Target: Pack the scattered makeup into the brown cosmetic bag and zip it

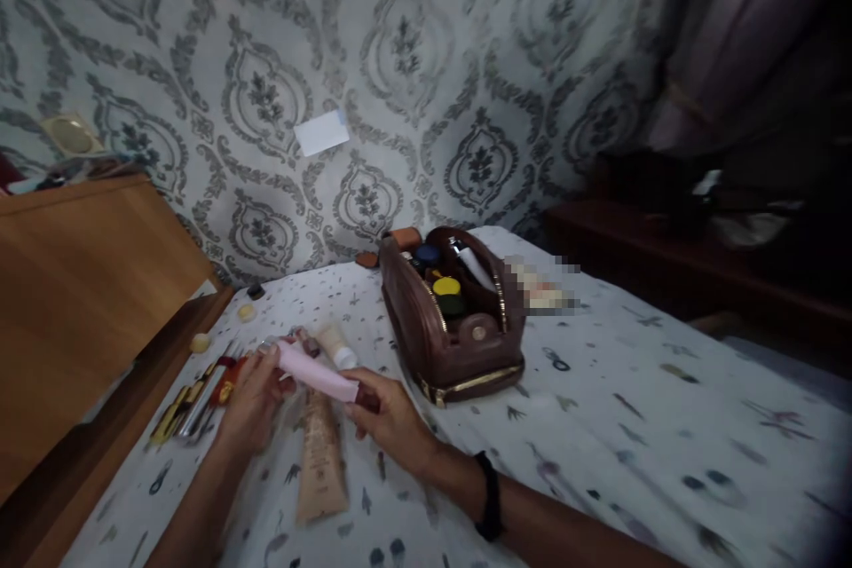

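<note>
A pink squeeze tube (316, 370) is held level between my two hands. My left hand (251, 390) grips its capped end, fingers curled round it. The flat crimped end is pinched by my right hand (390, 413), thumb below and fingers behind. Under the tube, a larger beige tube (322, 461) lies on the patterned white sheet. A cream tube with a white cap (336, 346) rests just behind the pink one. Right of my hands stands an unzipped brown cosmetic bag (416, 333), with a yellow-lidded jar (446, 287) and a white tube (472, 264) inside.
Several slim makeup items (193, 399) lie in a row at the left, near a wooden board (86, 284). Small round yellow pots (200, 343) sit beyond them. Patterned wallpaper (406, 62) covers the back wall. Dark furniture (632, 240) stands at the right.
</note>
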Tool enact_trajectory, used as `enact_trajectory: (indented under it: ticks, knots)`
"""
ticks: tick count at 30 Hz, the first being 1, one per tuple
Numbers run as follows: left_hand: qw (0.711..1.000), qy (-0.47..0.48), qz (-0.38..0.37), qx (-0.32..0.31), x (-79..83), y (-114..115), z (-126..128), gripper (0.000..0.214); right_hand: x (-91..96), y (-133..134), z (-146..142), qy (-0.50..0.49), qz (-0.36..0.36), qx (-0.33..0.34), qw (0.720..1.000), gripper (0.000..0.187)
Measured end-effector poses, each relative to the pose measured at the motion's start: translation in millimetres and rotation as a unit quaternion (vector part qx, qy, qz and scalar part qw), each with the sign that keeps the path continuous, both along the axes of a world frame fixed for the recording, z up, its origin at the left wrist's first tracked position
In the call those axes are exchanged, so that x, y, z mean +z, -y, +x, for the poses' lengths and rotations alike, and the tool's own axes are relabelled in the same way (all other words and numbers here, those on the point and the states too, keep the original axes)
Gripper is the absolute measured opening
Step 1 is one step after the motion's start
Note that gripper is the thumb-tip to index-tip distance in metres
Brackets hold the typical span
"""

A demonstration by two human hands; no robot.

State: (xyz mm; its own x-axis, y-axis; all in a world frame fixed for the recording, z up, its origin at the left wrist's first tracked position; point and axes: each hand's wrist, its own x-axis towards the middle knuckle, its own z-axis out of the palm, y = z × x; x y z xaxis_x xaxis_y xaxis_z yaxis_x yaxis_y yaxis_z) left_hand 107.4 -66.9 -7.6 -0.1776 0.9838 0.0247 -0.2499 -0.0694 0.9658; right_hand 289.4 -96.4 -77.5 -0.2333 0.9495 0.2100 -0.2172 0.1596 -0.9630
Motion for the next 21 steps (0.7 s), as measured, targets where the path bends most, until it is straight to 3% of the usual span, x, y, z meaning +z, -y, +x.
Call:
enact_trajectory:
  ticks: [9, 12, 21]
  knots:
    - [0.991, -0.088, 0.067, -0.078, 48.2, -14, 12, 0.051, -1.2, -7, 1, -0.066, -0.053, -0.003, 0.996, 0.022]
    - [0.985, -0.108, 0.089, -0.099, 66.5, -17, 22, 0.05, 1.6, -7, 2, -0.065, -0.06, -0.002, 0.996, 0.027]
    - [0.975, -0.068, 0.176, -0.114, 127.3, -30, 90, 0.049, -2.5, -9, 1, -0.069, -0.071, -0.003, 0.995, 0.033]
